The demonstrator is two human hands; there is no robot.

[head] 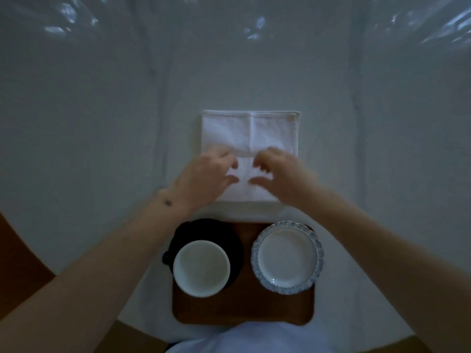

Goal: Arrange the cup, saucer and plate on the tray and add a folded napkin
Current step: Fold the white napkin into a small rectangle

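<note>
We found the wooden tray (242,312) lying flat at the near edge of the surface. On its left sat a dark saucer (204,231) carrying a white cup (201,268), upright, its dark handle turned left. On its right lay a white plate (287,257) with a scalloped bluish rim, apart from the saucer. Beyond the tray lay the white napkin (248,131), spread flat with visible creases, off the tray.
</note>
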